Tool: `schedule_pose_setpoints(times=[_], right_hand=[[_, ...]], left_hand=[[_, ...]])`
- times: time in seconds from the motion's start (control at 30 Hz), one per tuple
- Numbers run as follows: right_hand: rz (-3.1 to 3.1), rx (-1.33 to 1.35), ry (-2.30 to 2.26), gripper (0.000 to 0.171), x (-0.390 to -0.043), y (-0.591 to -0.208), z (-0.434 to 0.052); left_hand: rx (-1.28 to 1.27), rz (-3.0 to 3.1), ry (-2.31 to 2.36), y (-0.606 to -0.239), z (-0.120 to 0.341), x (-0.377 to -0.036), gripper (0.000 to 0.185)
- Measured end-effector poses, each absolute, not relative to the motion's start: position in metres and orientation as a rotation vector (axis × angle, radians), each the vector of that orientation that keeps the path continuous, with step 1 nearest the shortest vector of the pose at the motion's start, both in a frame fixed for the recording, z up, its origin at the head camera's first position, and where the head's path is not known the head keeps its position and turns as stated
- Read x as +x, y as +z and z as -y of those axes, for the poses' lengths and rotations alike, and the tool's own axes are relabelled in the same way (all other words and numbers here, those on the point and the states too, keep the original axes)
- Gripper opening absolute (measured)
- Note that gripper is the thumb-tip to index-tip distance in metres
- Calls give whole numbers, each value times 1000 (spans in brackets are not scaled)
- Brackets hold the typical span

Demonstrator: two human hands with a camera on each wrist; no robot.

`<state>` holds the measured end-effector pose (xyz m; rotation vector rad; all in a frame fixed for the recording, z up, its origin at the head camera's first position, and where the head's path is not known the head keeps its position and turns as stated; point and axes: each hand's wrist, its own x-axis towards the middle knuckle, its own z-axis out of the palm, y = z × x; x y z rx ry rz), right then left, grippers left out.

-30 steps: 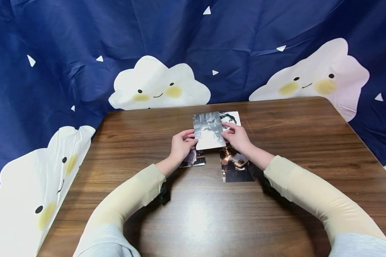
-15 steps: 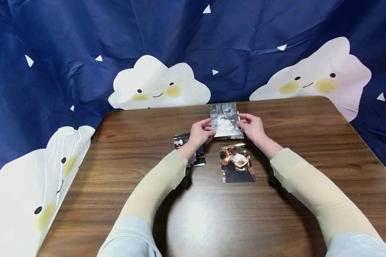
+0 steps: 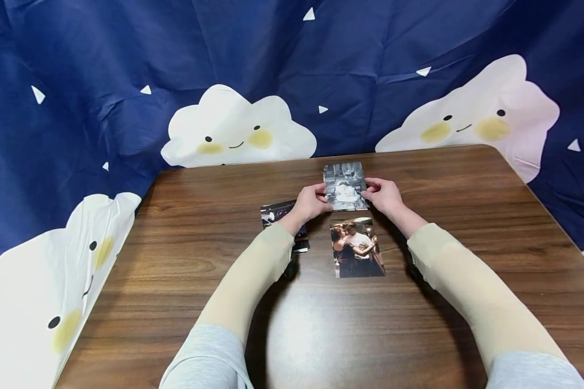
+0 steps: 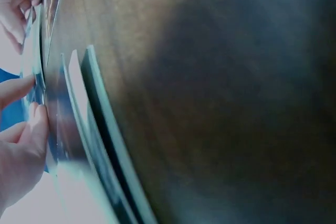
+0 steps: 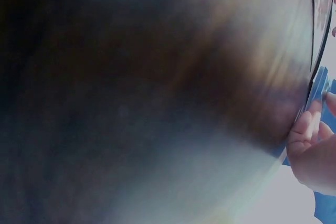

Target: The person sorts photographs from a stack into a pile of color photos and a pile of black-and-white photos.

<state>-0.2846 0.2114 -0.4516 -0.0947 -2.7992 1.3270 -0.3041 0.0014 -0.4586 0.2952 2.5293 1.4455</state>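
A black-and-white photo [image 3: 344, 186] lies at the far middle of the table, seemingly over another print whose edge peeks out below it. My left hand [image 3: 311, 204] pinches its left edge between thumb and fingers. At the right edge, my right hand [image 3: 383, 195] holds the same photo by thumb and fingertips. In the left wrist view the left hand [image 4: 23, 153] is at the photo's edge, beside a stack of prints [image 4: 100, 129]. The right wrist view shows the right hand [image 5: 312, 148] at the photo's side, much of it cut off.
A colour photo of a couple [image 3: 357, 248] lies just nearer than the black-and-white one. To the left, a small pile of dark photos [image 3: 272, 213] is partly covered by my left forearm. Behind the brown wooden table [image 3: 199, 227] hangs a blue cloud-patterned curtain [image 3: 350, 48].
Both hands have carried the black-and-white photo right and away, over the print at the far middle, then lowered it slightly. The pile at left and couple photo became less covered.
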Motion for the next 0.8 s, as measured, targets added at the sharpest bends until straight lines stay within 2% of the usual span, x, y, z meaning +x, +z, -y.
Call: schedule_pose_setpoints(times=[0.3, 0.8], right_hand=[[2903, -53, 1253, 44, -284, -451, -212], [2968, -64, 1168, 40, -286, -451, -209]], left_hand=[[288, -2636, 1335, -458, -4, -301, 68], [290, -2747, 1172, -458, -6, -297, 64]])
